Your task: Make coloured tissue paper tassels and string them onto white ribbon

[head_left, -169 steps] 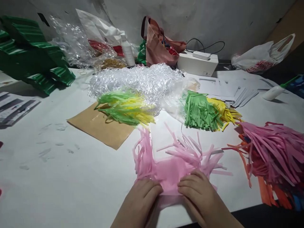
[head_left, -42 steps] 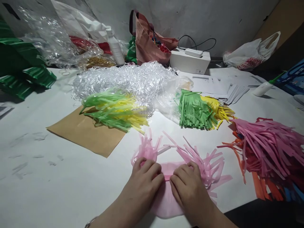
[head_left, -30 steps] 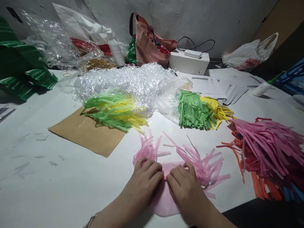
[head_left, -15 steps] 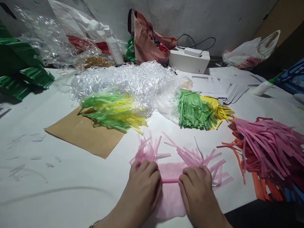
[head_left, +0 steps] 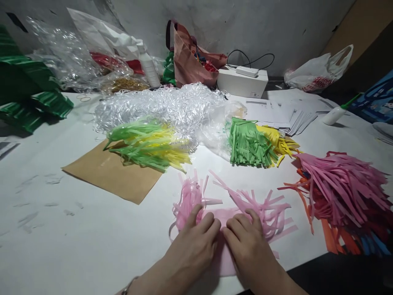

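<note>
A sheet of pink tissue paper [head_left: 226, 262] lies on the white table in front of me, both its ends cut into fringe that fans outward. My left hand [head_left: 196, 241] presses down on its middle band with curled fingers, the index finger slightly lifted beside the left fringe. Close by, my right hand [head_left: 250, 241] has its fingers bent over the same band, next to the right fringe. Only a small gap separates the two hands. What lies under the fingertips is hidden.
Green and yellow tissue fringe [head_left: 147, 143] lies on brown paper [head_left: 113, 180]. Behind is a heap of shiny white strands [head_left: 159, 102]. Green fringe [head_left: 251, 143] and a pink fringe bundle [head_left: 344, 184] lie to the right. A glue bottle [head_left: 334, 115] stands farther back.
Both hands have come closer together along the pink tissue paper. The narrow rolled band that showed between them is now covered. The left index finger has lifted.
</note>
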Available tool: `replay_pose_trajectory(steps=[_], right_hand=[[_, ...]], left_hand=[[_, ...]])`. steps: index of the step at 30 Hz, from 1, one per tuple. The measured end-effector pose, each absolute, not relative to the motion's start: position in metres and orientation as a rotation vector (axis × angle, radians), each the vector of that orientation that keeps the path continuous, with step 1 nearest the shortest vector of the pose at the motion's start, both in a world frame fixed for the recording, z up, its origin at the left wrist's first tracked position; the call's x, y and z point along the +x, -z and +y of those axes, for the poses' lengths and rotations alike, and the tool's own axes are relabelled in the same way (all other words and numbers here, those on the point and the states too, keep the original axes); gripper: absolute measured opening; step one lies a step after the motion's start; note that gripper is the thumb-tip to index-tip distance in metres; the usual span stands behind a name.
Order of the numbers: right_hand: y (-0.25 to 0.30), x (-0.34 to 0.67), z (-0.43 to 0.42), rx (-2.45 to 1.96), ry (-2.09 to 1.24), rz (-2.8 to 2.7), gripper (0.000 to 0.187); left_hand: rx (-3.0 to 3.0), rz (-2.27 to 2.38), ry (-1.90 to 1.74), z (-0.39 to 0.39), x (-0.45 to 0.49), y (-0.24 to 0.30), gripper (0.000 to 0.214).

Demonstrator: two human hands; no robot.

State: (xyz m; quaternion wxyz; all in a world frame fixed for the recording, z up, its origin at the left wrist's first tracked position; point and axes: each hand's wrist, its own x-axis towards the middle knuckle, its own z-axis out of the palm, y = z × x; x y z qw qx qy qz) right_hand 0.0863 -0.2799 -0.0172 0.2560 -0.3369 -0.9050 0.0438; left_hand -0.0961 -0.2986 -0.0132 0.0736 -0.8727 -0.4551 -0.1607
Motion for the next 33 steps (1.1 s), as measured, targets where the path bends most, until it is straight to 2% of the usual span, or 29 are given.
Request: replay_pose_trajectory(steps=[6,11,14,17,22,27,33], right_hand=[[0.013,0.078,-0.266,-0.742,0.052,-2.582,0.026],[0.004,0.078,-0.243,-0.62,0.097,-2.525,0.032],[-0.006,0.079,-0.221,-0.635,0.105,-2.467,0.034],[-0.018,0.075,-0.195,-0.675,0.117,-2.435,0.031],[-0.038,0.064,-0.146,-0.753,0.094,-2.371,0.017],[-0.055,0.083,-0.082,-0.956,0.089,-2.18,0.013],[-0.091,0.172,-0.025,-1.181,0.317,-1.796,0.027]], left_hand=[[-2.637,-1.444,0.542,-0.288,-0.105,0.004,0.018],[-2.806,-1.189,0.549,-0.313,-0.097,0.007,0.018],[-2.801,-1.211,0.51,-0.324,-0.094,0.019,0.014],[-2.663,-1.278,0.459,-0.327,-0.097,0.027,0.025],[-2.611,-1.529,0.205,-0.33,-0.107,0.034,0.057],[-2.633,-1.904,0.087,-0.331,-0.108,0.027,0.062],[-2.629,-2.027,0.013,-0.325,-0.108,0.025,0.064]])
